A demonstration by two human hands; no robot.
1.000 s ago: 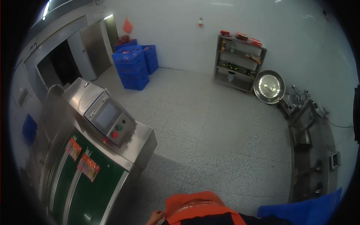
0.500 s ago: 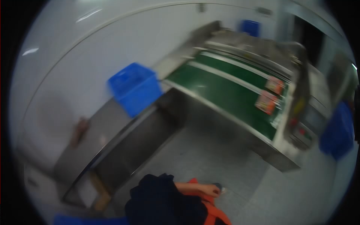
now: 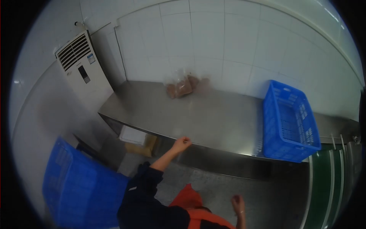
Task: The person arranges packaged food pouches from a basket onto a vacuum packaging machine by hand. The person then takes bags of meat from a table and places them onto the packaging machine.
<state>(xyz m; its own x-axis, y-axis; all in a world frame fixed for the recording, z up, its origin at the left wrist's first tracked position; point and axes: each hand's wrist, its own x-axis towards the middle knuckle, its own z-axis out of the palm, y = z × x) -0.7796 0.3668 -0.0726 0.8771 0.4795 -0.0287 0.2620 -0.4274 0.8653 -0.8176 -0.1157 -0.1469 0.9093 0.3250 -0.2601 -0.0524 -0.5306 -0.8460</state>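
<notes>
Firstly, nothing can be seen in the left hand (image 3: 181, 144): its fingers are curled narrowly beside the front edge of the stainless steel bench (image 3: 152, 110), but it cannot be told whether something small is held or whether the edge is touched. The right hand (image 3: 238, 205) is held lower, apart from the bench; its fingers seem bent, and how wide they are opened cannot be told.

The clear plastic bags (image 3: 183, 88) with brown contents are placed by the back edge, left of its middle and close to the tiled wall (image 3: 244, 45). Because they lie well apart from both hands, a long reach would be needed, and the orange apron (image 3: 188, 196) or the dark sleeve (image 3: 139, 187) could be caught on the front edge. The bags are crowded together, so a neighbour might be dragged if only one is pulled. Their film looks loose and perhaps slippery; if only the top is pinched, the grip could be lost.

At the right end, the blue perforated crate (image 3: 271, 122) is set close to the front right corner; if it is bumped by an elbow, it could be tipped over the front edge. Below the front left corner, the cardboard box (image 3: 139, 149) could be struck by a foot.
</notes>
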